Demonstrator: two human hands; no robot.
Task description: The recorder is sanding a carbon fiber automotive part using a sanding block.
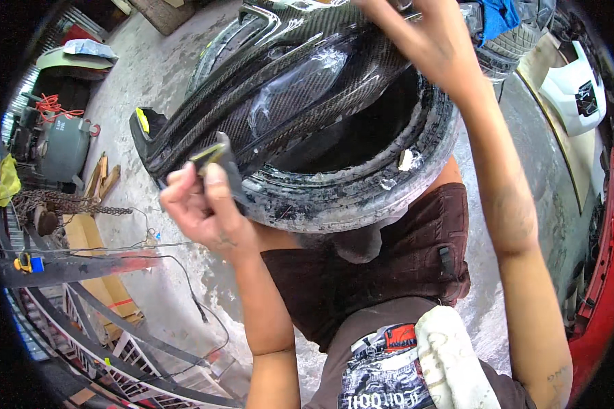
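Note:
A glossy black carbon-fibre car body panel (300, 88) lies slanted across a worn tyre (320, 204) in front of me. At the panel's near left end, my left hand (208, 204) pinches a small folded dark grey sheet (230, 167) with a yellow-green edge; its exact kind is unclear. The sheet is close to the panel, but I cannot tell whether it touches. My right hand (423, 41) is over the panel's far right part, fingers stretched and apart, slightly blurred and partly cut off by the upper edge. No object shows in it.
A blue cloth (498, 19) hangs on another tyre (508, 51) at the far right. Farther right are a white bumper part (576, 92) and a red car body (607, 252). At left are a rusty chain (82, 203), an air compressor tank (65, 146) and a cable (198, 300).

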